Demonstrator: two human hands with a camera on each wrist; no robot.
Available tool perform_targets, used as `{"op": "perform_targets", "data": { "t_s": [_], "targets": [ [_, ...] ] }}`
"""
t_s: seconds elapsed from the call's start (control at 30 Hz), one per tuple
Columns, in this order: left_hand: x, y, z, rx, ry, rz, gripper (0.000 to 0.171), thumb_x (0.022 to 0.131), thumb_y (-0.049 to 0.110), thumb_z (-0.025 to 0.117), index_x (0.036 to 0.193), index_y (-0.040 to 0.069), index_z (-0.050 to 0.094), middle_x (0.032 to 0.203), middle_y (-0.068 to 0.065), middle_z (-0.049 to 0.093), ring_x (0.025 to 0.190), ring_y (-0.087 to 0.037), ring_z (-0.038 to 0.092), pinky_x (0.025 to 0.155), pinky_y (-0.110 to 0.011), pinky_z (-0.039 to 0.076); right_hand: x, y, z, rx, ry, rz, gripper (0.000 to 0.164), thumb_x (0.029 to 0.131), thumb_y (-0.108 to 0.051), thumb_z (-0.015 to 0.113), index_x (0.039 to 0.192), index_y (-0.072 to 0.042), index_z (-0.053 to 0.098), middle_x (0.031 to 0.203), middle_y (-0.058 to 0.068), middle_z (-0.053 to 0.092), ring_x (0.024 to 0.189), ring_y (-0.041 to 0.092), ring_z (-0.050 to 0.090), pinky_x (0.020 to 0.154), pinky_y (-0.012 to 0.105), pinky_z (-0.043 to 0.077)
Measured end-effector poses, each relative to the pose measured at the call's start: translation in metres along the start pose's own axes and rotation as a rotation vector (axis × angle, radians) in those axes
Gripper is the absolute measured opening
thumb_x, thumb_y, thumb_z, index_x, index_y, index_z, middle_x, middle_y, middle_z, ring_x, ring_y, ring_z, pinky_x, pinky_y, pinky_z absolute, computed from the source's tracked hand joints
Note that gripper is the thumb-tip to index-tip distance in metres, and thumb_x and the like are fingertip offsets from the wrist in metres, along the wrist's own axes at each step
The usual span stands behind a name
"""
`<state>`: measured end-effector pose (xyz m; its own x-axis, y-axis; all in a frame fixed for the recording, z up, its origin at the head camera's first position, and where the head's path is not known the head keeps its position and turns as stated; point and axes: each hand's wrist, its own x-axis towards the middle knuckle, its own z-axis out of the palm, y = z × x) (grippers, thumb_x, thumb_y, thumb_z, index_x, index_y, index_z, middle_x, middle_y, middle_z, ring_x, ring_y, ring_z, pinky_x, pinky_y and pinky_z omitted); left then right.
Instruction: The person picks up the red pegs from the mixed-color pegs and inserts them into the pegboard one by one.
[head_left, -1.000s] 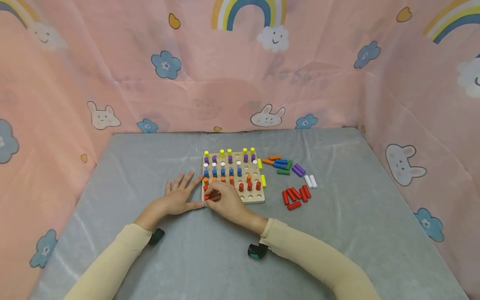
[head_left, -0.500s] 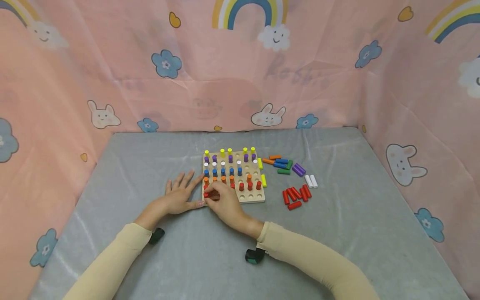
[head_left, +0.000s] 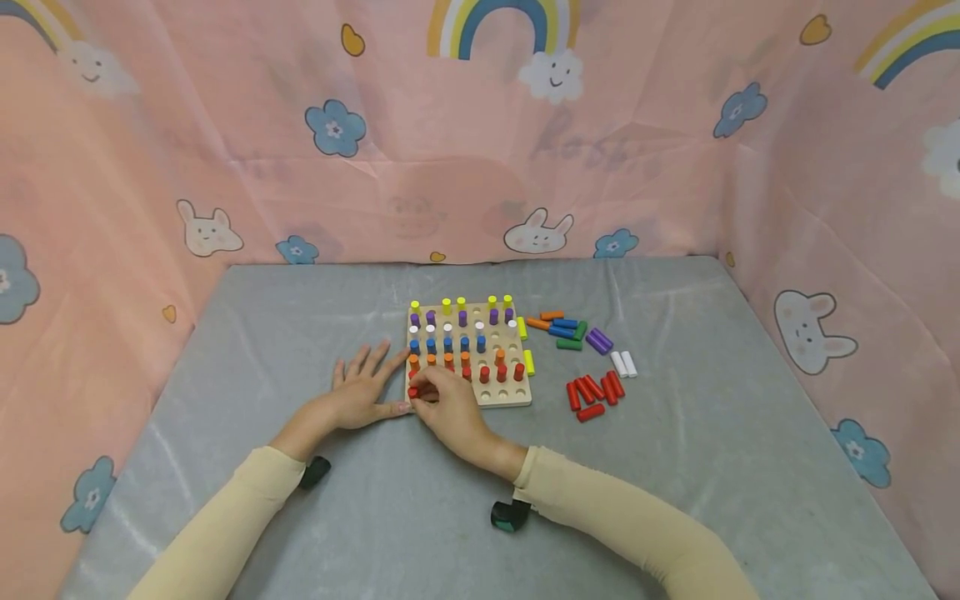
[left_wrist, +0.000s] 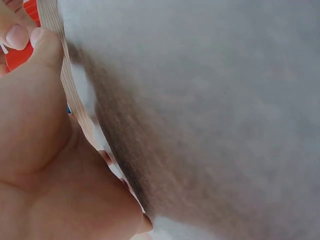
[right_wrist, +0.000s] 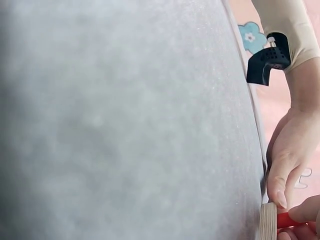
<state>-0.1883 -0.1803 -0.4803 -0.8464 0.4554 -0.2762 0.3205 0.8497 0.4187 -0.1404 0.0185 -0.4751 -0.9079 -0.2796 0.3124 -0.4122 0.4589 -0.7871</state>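
A square wooden pegboard (head_left: 497,402) lies on the grey table, with rows of yellow, purple, white, blue, orange and red pegs standing in it. At its front left corner my right hand (head_left: 456,415) pinches a red peg (head_left: 413,392) between thumb and fingers. In the right wrist view that red peg (right_wrist: 284,220) stands against the face of the board (right_wrist: 268,223); how deep it sits cannot be told. My left hand (head_left: 363,398) lies with fingers spread along the board's left side, thumb at the front corner. The right hand hides part of the front rows.
Right of the board lie several loose red pegs (head_left: 590,412), white pegs (head_left: 623,364), purple pegs (head_left: 599,341), green pegs (head_left: 569,344), blue pegs (head_left: 562,332) and orange pegs (head_left: 538,323). Yellow pegs (head_left: 528,362) lie against its right edge. A pink patterned cloth (head_left: 420,183) hangs around the table.
My right wrist and forearm have shifted slightly left and toward the near side, while the fingers stay on the red peg at the same corner. The left hand has not moved.
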Motion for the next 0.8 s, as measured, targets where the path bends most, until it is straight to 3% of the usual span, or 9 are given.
{"op": "perform_targets", "data": {
  "t_s": [0.53,0.8],
  "targets": [
    [-0.005,0.007,-0.002,0.013,0.009,-0.008,0.096,0.086,0.072,0.055,0.160,0.031,0.008,0.169,-0.014,-0.003,0.153,-0.047,-0.006,0.113,-0.076,-0.005,-0.004,-0.004,-0.016,-0.003,0.030,-0.001,0.016,0.084,-0.001,0.075,0.098,-0.003,0.068,0.093,0.009,0.070,0.085,0.018,0.070,0.076,0.026,0.060],
    [-0.003,0.004,-0.001,-0.004,0.012,-0.009,0.094,0.089,0.065,0.058,0.160,0.030,0.008,0.169,-0.013,-0.004,0.154,-0.044,-0.007,0.113,-0.075,-0.006,-0.006,0.001,-0.032,0.020,0.034,0.057,0.019,0.084,-0.003,0.076,0.101,-0.003,0.068,0.096,0.009,0.070,0.084,0.018,0.071,0.076,0.029,0.060]
  ]
}}
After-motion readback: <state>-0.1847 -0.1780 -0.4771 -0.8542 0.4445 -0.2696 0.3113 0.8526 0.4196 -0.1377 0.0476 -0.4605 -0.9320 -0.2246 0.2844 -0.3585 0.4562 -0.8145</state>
